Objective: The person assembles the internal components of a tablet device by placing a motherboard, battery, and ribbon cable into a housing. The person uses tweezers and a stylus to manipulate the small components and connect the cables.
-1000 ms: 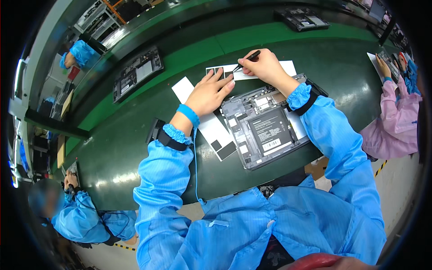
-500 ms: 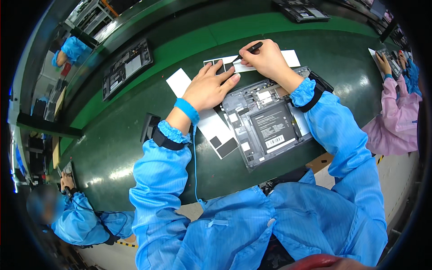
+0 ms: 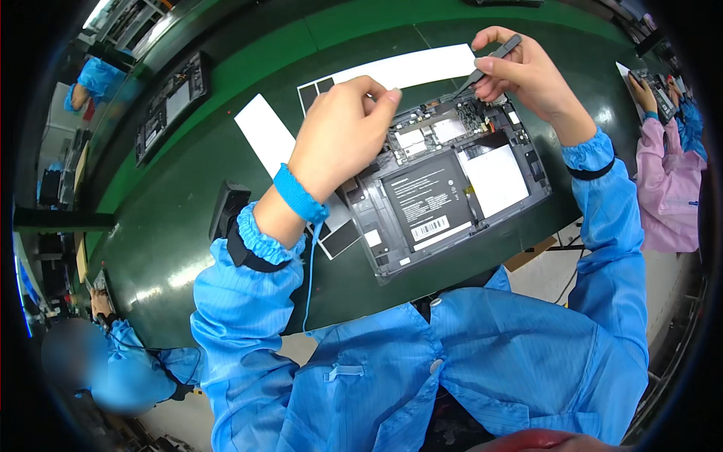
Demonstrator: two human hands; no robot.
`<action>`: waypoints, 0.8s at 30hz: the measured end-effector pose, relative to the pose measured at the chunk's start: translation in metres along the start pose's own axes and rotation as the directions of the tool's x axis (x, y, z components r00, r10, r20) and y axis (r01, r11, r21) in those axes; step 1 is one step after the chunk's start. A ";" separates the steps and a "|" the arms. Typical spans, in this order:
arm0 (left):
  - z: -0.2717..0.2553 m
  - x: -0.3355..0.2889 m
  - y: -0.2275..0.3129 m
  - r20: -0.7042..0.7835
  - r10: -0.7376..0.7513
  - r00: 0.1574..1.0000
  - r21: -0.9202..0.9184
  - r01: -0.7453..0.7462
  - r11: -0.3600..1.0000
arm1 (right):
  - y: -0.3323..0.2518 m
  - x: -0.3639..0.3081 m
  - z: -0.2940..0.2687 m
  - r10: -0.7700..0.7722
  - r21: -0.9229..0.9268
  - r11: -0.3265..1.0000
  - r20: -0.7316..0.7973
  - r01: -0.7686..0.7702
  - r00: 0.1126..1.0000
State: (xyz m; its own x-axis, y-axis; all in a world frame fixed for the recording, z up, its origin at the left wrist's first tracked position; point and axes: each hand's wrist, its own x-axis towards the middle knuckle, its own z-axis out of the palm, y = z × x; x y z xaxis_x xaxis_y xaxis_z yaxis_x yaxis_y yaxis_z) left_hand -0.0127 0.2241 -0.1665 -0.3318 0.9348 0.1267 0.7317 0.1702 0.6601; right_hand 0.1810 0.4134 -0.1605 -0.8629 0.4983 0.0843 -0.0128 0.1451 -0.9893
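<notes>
The opened tablet (image 3: 452, 192) lies on the green table (image 3: 188, 248), long axis running left to right, tilted up rightward. The right hand (image 3: 523, 71) pinches dark tweezers (image 3: 482, 66), tip down at the tablet's top edge. The left hand (image 3: 343, 132) curls, fingertips touching its upper left corner. Both hands sit closer to the camera than half a second ago

Single head-worn fisheye view, aimed steeply down from above wearer's chest. Left hand (image 3: 339, 139) and right hand (image 3: 520, 71) seen close, upper centre. Green bench (image 3: 173, 248) spread beyond grip, edges bent twd rim. No 2nd view shared.
</notes>
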 end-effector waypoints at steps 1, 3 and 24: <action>0.004 0.001 0.005 0.110 -0.122 0.986 -0.111 0.135 0.985 | 0.007 0.002 0.001 0.048 0.012 0.999 0.020 -0.048 0.999; 0.016 0.007 0.001 0.153 -0.088 0.984 -0.169 0.114 0.979 | 0.019 0.007 0.004 0.061 0.021 0.998 0.039 -0.062 0.997; 0.031 0.028 0.011 0.258 -0.136 0.956 -0.086 0.163 0.983 | 0.018 0.005 0.011 0.130 -0.029 0.991 -0.024 -0.130 0.991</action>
State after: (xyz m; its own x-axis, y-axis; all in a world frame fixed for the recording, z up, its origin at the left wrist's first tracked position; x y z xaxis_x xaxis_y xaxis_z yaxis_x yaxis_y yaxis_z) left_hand 0.0048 0.2616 -0.1782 -0.2632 0.9514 -0.1600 0.6137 0.2931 0.7331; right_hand 0.1705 0.4094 -0.1794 -0.8448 0.5335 -0.0419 0.1145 0.1039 -0.9880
